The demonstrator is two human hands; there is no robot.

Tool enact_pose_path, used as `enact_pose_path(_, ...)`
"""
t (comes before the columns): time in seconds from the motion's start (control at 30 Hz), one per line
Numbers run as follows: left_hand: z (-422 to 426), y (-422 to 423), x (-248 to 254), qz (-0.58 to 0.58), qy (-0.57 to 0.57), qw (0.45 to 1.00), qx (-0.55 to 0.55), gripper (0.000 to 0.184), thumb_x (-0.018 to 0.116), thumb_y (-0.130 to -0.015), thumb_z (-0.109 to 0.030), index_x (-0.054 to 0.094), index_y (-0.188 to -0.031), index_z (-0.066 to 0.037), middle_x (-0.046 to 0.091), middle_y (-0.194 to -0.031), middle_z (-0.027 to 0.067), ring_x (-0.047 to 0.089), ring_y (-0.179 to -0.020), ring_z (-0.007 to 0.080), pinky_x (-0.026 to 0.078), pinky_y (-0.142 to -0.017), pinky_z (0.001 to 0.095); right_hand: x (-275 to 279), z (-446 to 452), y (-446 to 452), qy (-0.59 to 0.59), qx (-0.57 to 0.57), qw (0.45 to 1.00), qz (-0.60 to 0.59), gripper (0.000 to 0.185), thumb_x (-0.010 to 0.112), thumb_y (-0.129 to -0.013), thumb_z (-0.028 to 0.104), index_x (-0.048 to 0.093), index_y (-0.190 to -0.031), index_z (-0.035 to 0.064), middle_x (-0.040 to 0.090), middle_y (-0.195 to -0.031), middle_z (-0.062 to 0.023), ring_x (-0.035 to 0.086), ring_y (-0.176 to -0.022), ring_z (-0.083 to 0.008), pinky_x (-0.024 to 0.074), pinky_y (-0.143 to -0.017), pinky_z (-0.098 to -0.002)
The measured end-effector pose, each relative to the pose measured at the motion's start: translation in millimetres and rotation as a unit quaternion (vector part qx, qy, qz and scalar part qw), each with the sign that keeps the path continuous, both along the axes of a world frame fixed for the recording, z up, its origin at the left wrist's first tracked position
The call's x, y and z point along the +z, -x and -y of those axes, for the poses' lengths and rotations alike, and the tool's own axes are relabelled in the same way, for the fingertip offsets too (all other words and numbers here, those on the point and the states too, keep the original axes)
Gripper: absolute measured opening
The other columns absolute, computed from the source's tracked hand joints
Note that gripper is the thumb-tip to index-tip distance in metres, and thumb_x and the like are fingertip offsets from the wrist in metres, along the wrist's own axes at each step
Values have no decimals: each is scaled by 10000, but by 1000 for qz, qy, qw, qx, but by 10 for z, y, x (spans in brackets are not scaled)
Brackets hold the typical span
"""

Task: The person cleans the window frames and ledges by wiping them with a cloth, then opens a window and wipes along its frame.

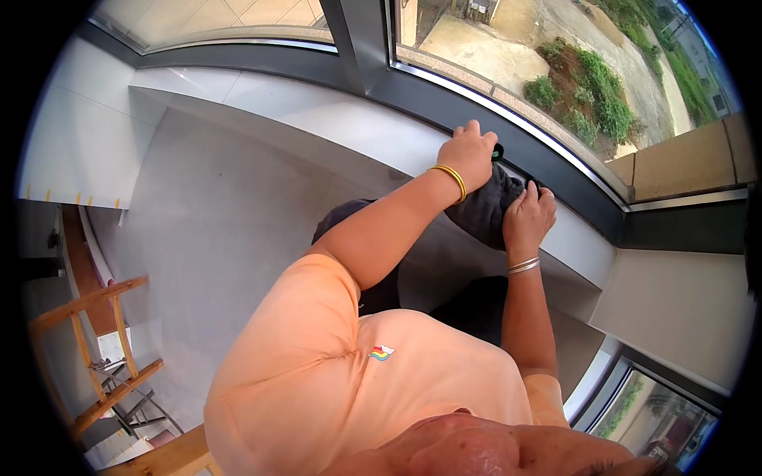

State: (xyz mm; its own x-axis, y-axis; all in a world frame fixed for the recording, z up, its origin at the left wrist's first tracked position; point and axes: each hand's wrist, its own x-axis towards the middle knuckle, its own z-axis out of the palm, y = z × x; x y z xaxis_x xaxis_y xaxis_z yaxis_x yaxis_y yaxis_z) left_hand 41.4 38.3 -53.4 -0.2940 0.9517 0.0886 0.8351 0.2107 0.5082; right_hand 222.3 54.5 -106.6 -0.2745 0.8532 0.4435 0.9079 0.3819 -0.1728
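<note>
Black thing (498, 152) is by the dark window frame (587, 198), and I have the left hand (468, 155) wrapped on it, likely to keep it steady; I can't tell if the right hand (529, 216), close by, grips too. Below are a white ledge (317, 119) and grey floor (214, 190).

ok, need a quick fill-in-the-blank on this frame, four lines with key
1. The left hand wears gold bangles, while those on the right hand are coloured ____.
2. The small black round thing by the left hand has a ____ patch of colour in it.
3. Both hands are at the dark frame of a ____ with greenery outside.
4. The emblem on the peach shirt shows a multicoloured, striped ____.

Missing words: silver; green; window; rainbow.
</note>
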Motion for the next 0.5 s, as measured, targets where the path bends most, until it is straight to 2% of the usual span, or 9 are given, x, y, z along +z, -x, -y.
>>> enact_pose_path(0.1,68,357,17,-84,25,991,104,280,728,-830,-172,656,-1101,-169,567,-1134,100,593,-1097,321,552,-874,440,69,89,511,-1,112,991,-69,274,612,-915,147,706,-1158,63,638,-1189,-137,588,-1130,-313,456,-947,-449)
enact_pose_path(0.13,85,449,1,-148,26,980,133,337,741,-832,-194,625,-1148,-175,568,-1131,88,588,-1098,319,531,-882,432,39,11,538,36,158,982,-100,284,616,-923,158,695,-1176,57,637,-1200,-146,586,-1140,-323,458,-959,-447)
enact_pose_path(0.23,212,361,-72,-141,-69,965,210,557,735,-856,-342,511,-1333,-159,483,-1259,170,505,-1191,369,471,-959,470,222,-66,284,193,204,918,-280,338,621,-952,195,642,-1249,36,629,-1224,-172,579,-1157,-359,460,-987,-450)
enact_pose_path(0.27,287,240,-131,-119,-102,974,164,629,712,-856,-447,491,-1379,-178,433,-1335,217,446,-1257,417,413,-1016,531,211,-53,79,86,171,955,-227,355,617,-963,209,610,-1268,29,626,-1223,-179,578,-1156,-368,447,-1004,-451)
enact_pose_path(0.3,381,77,-195,-96,-133,979,117,706,688,-855,-552,471,-1426,-198,382,-1411,263,387,-1323,465,355,-1074,592,147,-93,-172,51,153,964,-210,347,613,-960,208,601,-1256,27,627,-1217,-167,580,-1152,-361,444,-998,-449)
enact_pose_path(0.33,503,-100,-201,-133,-110,983,68,753,645,-845,-636,459,-1450,-228,342,-1458,289,312,-1370,507,274,-1095,649,105,-64,-403,57,86,966,-237,331,608,-957,202,597,-1243,35,628,-1209,-152,576,-1156,-351,436,-993,-453)
enact_pose_path(0.4,587,-307,-311,-192,-40,980,-28,790,546,-836,-772,466,-1465,-302,250,-1545,327,132,-1441,598,121,-1100,765,-120,-49,-807,27,-27,984,-172,258,597,-951,190,619,-1179,71,632,-1169,-108,579,-1130,-320,427,-967,-454)
enact_pose_path(0.43,561,-366,-306,-196,-23,980,-39,723,573,-844,-738,534,-1406,-285,312,-1536,276,151,-1433,601,122,-1100,768,-194,-19,-905,31,-30,985,-169,258,597,-951,190,619,-1179,71,632,-1169,-108,579,-1130,-320,427,-967,-454)
enact_pose_path(0.5,483,-338,-236,-182,19,983,-29,639,601,-855,-689,581,-1346,-280,391,-1508,184,162,-1441,581,124,-1105,768,-296,-7,-983,-62,13,998,-29,188,607,-936,189,645,-1102,111,632,-1150,-69,582,-1111,-289,432,-946,-437)
